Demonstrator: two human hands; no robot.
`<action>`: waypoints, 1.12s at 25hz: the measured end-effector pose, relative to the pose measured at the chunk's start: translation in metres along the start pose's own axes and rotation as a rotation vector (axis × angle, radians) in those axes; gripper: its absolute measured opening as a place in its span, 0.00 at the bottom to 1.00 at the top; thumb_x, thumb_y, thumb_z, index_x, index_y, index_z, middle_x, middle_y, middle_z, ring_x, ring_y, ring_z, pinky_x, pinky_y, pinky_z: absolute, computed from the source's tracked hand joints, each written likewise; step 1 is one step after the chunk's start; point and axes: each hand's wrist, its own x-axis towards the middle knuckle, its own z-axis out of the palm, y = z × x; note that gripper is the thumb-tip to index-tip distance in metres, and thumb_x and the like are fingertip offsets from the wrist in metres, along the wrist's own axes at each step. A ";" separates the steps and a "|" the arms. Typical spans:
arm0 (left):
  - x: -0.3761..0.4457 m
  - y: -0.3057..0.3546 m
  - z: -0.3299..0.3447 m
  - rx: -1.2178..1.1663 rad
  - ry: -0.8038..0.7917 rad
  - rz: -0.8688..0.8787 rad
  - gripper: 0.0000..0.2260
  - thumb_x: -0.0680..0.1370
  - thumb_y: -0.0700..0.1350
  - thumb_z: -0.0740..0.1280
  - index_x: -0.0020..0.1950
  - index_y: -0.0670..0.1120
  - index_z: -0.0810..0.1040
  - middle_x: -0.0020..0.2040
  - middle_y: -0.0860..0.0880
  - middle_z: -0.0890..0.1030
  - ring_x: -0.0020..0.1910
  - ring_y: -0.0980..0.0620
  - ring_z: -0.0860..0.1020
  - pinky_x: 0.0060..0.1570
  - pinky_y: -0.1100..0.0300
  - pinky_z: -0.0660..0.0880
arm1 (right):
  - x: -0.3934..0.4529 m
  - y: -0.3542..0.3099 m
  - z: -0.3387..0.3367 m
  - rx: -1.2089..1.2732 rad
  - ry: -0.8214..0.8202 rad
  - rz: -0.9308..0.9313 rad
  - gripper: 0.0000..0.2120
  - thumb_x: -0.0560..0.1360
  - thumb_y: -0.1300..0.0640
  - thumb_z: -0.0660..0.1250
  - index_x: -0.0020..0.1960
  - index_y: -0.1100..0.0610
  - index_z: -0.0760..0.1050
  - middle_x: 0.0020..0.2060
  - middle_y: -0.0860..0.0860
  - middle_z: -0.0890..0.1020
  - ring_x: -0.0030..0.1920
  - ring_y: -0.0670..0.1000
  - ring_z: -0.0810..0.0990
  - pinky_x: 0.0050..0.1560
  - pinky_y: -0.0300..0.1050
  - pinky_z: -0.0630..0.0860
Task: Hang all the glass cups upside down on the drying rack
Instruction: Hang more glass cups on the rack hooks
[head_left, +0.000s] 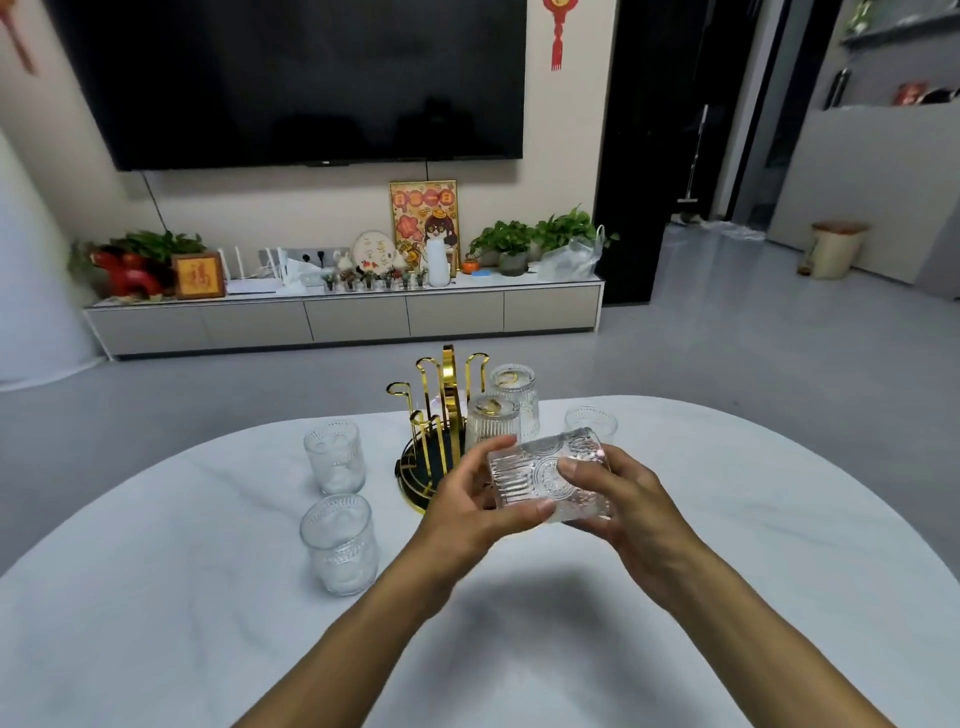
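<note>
I see both hands holding one ribbed glass cup (550, 475) above the white table (753, 545), just in front of the gold drying rack (441, 415). The cup lies on its side: its long axis is almost horizontal and runs left to right, a little away from me; which end is the mouth I cannot tell. The left hand (470, 512) grips the left end with fingers above and thumb below, and the right hand (631, 506) is closed around the right end, thumb on the pattern. Two cups (501, 410) already hang upside down on the rack. Two upright cups (335, 462) stand at the left, and one more cup (591, 422) stands behind the held one.
</note>
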 end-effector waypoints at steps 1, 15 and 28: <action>-0.004 0.006 -0.003 -0.086 0.026 0.026 0.32 0.65 0.42 0.80 0.66 0.54 0.73 0.58 0.50 0.83 0.55 0.50 0.83 0.54 0.53 0.80 | -0.004 -0.007 0.007 0.060 -0.061 -0.014 0.26 0.64 0.53 0.76 0.60 0.57 0.79 0.58 0.61 0.83 0.57 0.61 0.83 0.62 0.60 0.77; 0.064 0.089 -0.068 0.280 0.075 0.276 0.24 0.72 0.54 0.71 0.67 0.52 0.73 0.59 0.50 0.81 0.56 0.56 0.80 0.54 0.57 0.77 | 0.061 -0.107 0.066 -0.960 -0.001 -0.726 0.34 0.63 0.49 0.78 0.67 0.51 0.70 0.57 0.47 0.78 0.52 0.48 0.76 0.43 0.28 0.68; 0.159 0.019 -0.130 1.000 0.042 0.474 0.22 0.73 0.56 0.71 0.66 0.55 0.76 0.73 0.55 0.70 0.72 0.55 0.64 0.68 0.49 0.64 | 0.256 -0.087 0.088 -0.980 0.149 -0.412 0.40 0.59 0.51 0.83 0.65 0.54 0.68 0.59 0.52 0.76 0.58 0.55 0.75 0.56 0.51 0.74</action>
